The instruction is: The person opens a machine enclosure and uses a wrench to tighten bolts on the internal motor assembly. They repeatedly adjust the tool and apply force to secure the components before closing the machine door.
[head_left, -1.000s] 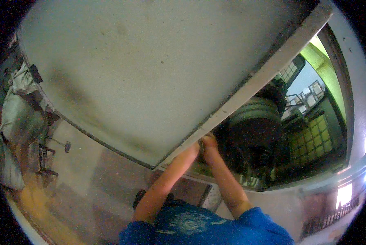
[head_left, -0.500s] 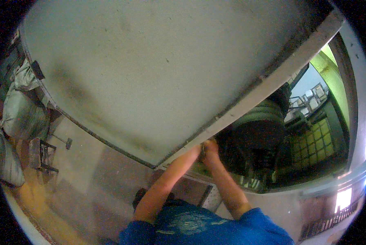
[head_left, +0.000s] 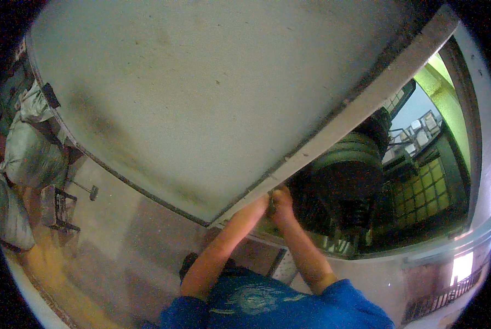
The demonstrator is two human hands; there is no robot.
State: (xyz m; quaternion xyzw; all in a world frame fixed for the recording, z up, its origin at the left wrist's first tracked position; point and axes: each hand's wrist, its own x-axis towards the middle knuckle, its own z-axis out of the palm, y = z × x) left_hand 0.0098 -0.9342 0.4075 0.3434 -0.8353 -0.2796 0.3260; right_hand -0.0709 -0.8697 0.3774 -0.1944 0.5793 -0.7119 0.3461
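Both my arms reach forward to the lower edge of a large pale panel (head_left: 201, 98) with a dark strip along its border. My left hand (head_left: 263, 204) is right by that edge, and its fingers are mostly hidden. Close beside it, my right hand (head_left: 281, 200) has its fingers curled in, at the mouth of a dark opening. Whatever lies between the two hands is too small and dim to make out. Just beyond my right hand, inside the opening, sits a dark round ribbed part (head_left: 347, 164).
A green grid (head_left: 421, 186) shows deeper in the opening, below a yellow-green frame (head_left: 445, 82). On the left, stuffed pale sacks (head_left: 34, 156) lie near a small dark metal stand (head_left: 59, 208) on the floor. A pale ledge with a slatted grille (head_left: 443, 299) runs along the lower right.
The view has shifted very slightly. Both hands stay together at the panel's edge, with only a small movement of the fingers.
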